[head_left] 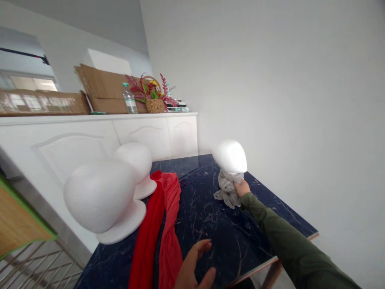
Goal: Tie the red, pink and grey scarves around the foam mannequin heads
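Note:
A white foam mannequin head [230, 155] stands at the far right of the dark table, with a grey scarf [227, 188] wrapped around its neck. My right hand [242, 187] is closed on the scarf at the right side of the neck; some of its fingers are hidden. Low in the view, my left hand [195, 265] is over the table with fingers apart and nothing in it. Just left of it lie a coral scarf [170, 233] and a red scarf [147, 237], stretched lengthwise along the table.
Two more foam heads, a near one [99, 194] and a farther one [135, 160], stand on the table's left [204, 224]. Behind is a white cabinet [144, 136] bearing cardboard boxes [105, 88], a bottle [130, 98] and a flower basket [155, 105]. A metal rack [45, 265] stands lower left.

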Demonstrator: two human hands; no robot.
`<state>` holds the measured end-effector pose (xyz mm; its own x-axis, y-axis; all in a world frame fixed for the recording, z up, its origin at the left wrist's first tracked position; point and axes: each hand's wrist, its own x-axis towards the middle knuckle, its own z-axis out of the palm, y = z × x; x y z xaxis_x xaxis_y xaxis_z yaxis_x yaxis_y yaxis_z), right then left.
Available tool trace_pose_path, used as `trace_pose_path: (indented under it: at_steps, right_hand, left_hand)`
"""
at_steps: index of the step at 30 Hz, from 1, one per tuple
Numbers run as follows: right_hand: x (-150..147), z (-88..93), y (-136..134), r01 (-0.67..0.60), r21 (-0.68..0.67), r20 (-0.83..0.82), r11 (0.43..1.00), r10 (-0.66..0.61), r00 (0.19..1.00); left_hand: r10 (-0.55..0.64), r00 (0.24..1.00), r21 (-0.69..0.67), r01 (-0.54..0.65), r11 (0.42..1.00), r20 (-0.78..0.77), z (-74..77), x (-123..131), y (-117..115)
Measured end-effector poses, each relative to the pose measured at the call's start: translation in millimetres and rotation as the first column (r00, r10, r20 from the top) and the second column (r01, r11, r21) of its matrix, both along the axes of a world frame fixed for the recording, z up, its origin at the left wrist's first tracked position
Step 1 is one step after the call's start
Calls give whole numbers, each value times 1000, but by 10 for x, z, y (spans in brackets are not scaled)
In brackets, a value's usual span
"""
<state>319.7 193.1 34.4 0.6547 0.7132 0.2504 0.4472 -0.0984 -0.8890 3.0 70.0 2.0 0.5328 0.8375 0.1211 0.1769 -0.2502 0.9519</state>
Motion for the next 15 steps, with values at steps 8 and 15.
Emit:
trace_pose_path:
  at_steps: [8, 15]
  right_hand:
    - [-860, -144, -855, -255, 215, -250, 943, 306, 919]
    - [-1125, -99, -1337, -588, 216, -162, 779, 623, 765]
  left_hand:
    - [94, 995, 193, -86, 977, -30, 406, 834, 418]
    - [-33, 971, 209, 84, 974, -236, 513, 981, 439]
